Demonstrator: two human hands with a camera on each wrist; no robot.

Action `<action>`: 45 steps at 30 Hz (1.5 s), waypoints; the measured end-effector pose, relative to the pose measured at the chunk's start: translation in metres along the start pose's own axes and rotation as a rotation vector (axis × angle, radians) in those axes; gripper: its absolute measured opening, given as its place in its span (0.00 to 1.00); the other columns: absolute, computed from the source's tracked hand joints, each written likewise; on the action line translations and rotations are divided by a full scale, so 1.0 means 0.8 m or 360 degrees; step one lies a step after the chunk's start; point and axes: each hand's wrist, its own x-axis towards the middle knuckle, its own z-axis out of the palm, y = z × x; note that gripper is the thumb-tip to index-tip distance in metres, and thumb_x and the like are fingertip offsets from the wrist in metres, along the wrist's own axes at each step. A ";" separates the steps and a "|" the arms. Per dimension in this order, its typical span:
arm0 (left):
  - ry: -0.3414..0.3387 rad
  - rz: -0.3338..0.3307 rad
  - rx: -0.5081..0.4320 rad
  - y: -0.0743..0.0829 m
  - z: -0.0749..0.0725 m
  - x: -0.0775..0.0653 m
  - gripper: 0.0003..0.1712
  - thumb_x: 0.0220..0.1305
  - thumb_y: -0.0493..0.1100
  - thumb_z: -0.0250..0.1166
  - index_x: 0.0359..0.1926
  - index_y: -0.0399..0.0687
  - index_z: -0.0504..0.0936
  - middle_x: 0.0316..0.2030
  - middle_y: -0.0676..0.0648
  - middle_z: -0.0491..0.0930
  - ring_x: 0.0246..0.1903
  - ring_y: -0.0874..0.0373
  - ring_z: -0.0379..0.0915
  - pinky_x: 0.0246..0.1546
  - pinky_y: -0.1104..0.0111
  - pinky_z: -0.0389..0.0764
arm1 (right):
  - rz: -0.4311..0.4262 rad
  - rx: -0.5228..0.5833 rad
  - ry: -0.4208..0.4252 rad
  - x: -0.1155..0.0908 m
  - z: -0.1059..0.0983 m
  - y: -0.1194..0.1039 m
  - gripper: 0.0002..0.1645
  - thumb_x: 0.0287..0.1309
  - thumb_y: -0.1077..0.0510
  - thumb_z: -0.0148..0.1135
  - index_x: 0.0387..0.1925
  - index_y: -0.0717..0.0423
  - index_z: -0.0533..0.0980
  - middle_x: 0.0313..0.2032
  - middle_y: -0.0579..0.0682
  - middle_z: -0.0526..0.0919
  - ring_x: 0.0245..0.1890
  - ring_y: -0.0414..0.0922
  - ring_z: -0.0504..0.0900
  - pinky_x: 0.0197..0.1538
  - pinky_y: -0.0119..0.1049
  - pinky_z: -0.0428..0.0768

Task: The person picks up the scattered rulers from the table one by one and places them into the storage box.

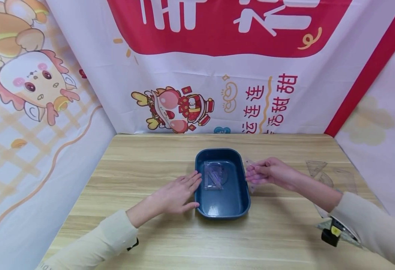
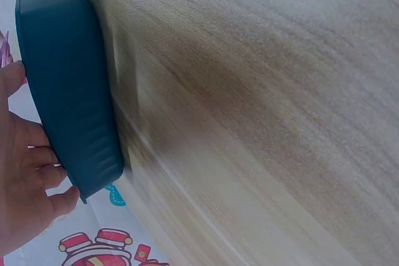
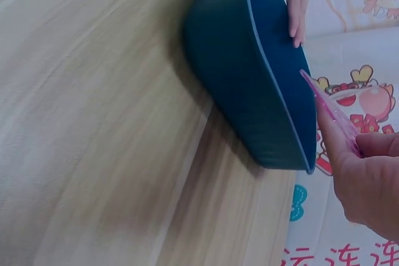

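Observation:
A dark blue rectangular tray (image 1: 222, 214) stands on the table, its long side pointing away from me. On its floor lie clear plastic drawing pieces (image 1: 213, 180), a triangular outline and a rounded one among them. My left hand (image 1: 180, 193) rests its extended fingertips against the tray's left rim; the left wrist view shows the fingers (image 2: 47, 175) along that edge. At the tray's right rim, my right hand (image 1: 268, 173) pinches a thin, clear pinkish set square (image 3: 336, 113) between thumb and fingers. In the right wrist view its tip reaches over the rim.
On the table's right side lie more clear pieces: a small set square (image 1: 315, 167), a protractor (image 1: 325, 180) and a larger clear piece (image 1: 346, 180), partly behind my right forearm. A printed cloth (image 1: 190, 93) hangs behind the wooden table (image 1: 150, 157).

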 end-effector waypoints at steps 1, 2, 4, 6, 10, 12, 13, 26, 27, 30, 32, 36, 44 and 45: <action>-0.0001 -0.0003 -0.0002 0.000 -0.001 0.000 0.47 0.72 0.70 0.47 0.76 0.40 0.58 0.78 0.40 0.53 0.78 0.45 0.46 0.74 0.51 0.62 | 0.0005 -0.0019 0.0010 0.002 0.002 -0.002 0.26 0.78 0.61 0.42 0.66 0.79 0.62 0.56 0.66 0.82 0.51 0.47 0.87 0.58 0.44 0.81; -0.0002 -0.0005 -0.0003 0.000 -0.002 -0.001 0.47 0.72 0.70 0.47 0.76 0.40 0.58 0.78 0.40 0.53 0.78 0.45 0.46 0.74 0.51 0.62 | 0.0014 -0.0036 0.0025 0.005 0.004 -0.004 0.26 0.77 0.61 0.42 0.66 0.78 0.63 0.55 0.65 0.83 0.50 0.47 0.87 0.58 0.45 0.81; -0.0004 -0.0010 -0.0002 0.000 -0.003 -0.001 0.47 0.72 0.70 0.46 0.76 0.40 0.57 0.78 0.41 0.53 0.78 0.46 0.45 0.74 0.51 0.61 | 0.0024 -0.0079 0.0053 0.011 0.008 -0.008 0.24 0.77 0.61 0.43 0.65 0.76 0.66 0.53 0.63 0.85 0.49 0.47 0.88 0.58 0.46 0.81; -0.0008 -0.0014 0.0003 0.000 -0.003 -0.001 0.48 0.72 0.70 0.46 0.76 0.40 0.57 0.78 0.41 0.53 0.78 0.46 0.45 0.74 0.51 0.61 | 0.0028 -0.0147 0.0088 0.017 0.012 -0.013 0.24 0.77 0.61 0.45 0.64 0.74 0.68 0.52 0.61 0.86 0.49 0.47 0.88 0.58 0.48 0.80; 0.0001 0.0003 0.0019 -0.001 -0.002 0.000 0.48 0.72 0.70 0.45 0.76 0.40 0.57 0.78 0.40 0.53 0.78 0.46 0.46 0.74 0.51 0.62 | 0.0029 -0.0264 0.0124 0.029 0.016 -0.025 0.23 0.76 0.60 0.47 0.64 0.70 0.70 0.52 0.62 0.85 0.49 0.48 0.88 0.57 0.50 0.81; 0.0005 0.0009 0.0022 -0.001 0.000 0.001 0.47 0.72 0.70 0.46 0.76 0.40 0.57 0.78 0.40 0.53 0.78 0.46 0.46 0.73 0.51 0.62 | 0.0031 -0.0307 0.0121 0.034 0.018 -0.032 0.22 0.76 0.59 0.48 0.62 0.70 0.71 0.53 0.63 0.84 0.49 0.48 0.88 0.58 0.51 0.80; 0.0007 0.0013 0.0024 -0.001 0.000 0.001 0.47 0.72 0.70 0.46 0.76 0.39 0.58 0.78 0.40 0.53 0.78 0.45 0.46 0.73 0.51 0.62 | 0.0033 -0.0320 0.0121 0.036 0.019 -0.036 0.22 0.75 0.59 0.49 0.62 0.70 0.72 0.53 0.64 0.84 0.48 0.48 0.88 0.57 0.50 0.81; -0.0011 0.0000 0.0039 -0.002 0.002 0.001 0.47 0.72 0.70 0.45 0.76 0.40 0.57 0.78 0.41 0.52 0.79 0.46 0.44 0.74 0.52 0.60 | 0.0037 -0.0649 0.0169 0.061 0.037 -0.079 0.18 0.73 0.59 0.54 0.55 0.66 0.79 0.47 0.60 0.87 0.43 0.48 0.88 0.54 0.50 0.84; -0.0010 0.0001 0.0040 -0.002 0.002 0.001 0.47 0.72 0.70 0.46 0.76 0.40 0.57 0.78 0.41 0.52 0.79 0.46 0.44 0.74 0.52 0.61 | 0.0030 -0.0694 0.0169 0.064 0.037 -0.080 0.18 0.72 0.59 0.54 0.55 0.66 0.79 0.46 0.60 0.88 0.42 0.48 0.88 0.53 0.49 0.85; -0.0008 0.0001 0.0046 -0.002 0.002 0.001 0.47 0.72 0.70 0.46 0.76 0.40 0.57 0.78 0.41 0.52 0.78 0.46 0.44 0.74 0.52 0.61 | 0.0015 -0.0797 0.0174 0.075 0.040 -0.083 0.16 0.71 0.61 0.56 0.52 0.66 0.81 0.44 0.59 0.87 0.40 0.46 0.87 0.50 0.47 0.86; 0.0000 0.0007 0.0051 -0.002 0.002 0.000 0.47 0.72 0.70 0.46 0.76 0.40 0.58 0.78 0.40 0.53 0.78 0.46 0.45 0.74 0.52 0.62 | 0.0015 -0.0841 0.0175 0.084 0.041 -0.085 0.15 0.70 0.62 0.56 0.50 0.67 0.81 0.42 0.59 0.87 0.38 0.45 0.86 0.49 0.47 0.86; 0.0004 0.0020 0.0063 -0.002 0.002 0.000 0.47 0.72 0.70 0.45 0.76 0.39 0.58 0.77 0.39 0.54 0.78 0.45 0.46 0.74 0.51 0.62 | 0.0024 -0.0926 0.0148 0.101 0.047 -0.090 0.14 0.68 0.64 0.58 0.48 0.71 0.81 0.38 0.57 0.87 0.35 0.42 0.84 0.49 0.46 0.87; 0.0015 0.0038 0.0082 -0.004 0.003 0.000 0.47 0.73 0.70 0.44 0.76 0.39 0.57 0.77 0.39 0.54 0.78 0.45 0.46 0.74 0.52 0.61 | 0.0054 -0.1213 0.0049 0.126 0.058 -0.100 0.11 0.65 0.64 0.62 0.43 0.68 0.84 0.33 0.54 0.88 0.32 0.41 0.85 0.46 0.43 0.88; 0.0019 0.0043 0.0079 -0.004 0.003 0.000 0.47 0.73 0.70 0.44 0.76 0.38 0.57 0.77 0.39 0.54 0.78 0.45 0.46 0.74 0.52 0.61 | 0.0063 -0.1261 0.0034 0.129 0.059 -0.101 0.11 0.65 0.64 0.62 0.43 0.67 0.85 0.33 0.54 0.88 0.32 0.41 0.85 0.46 0.43 0.88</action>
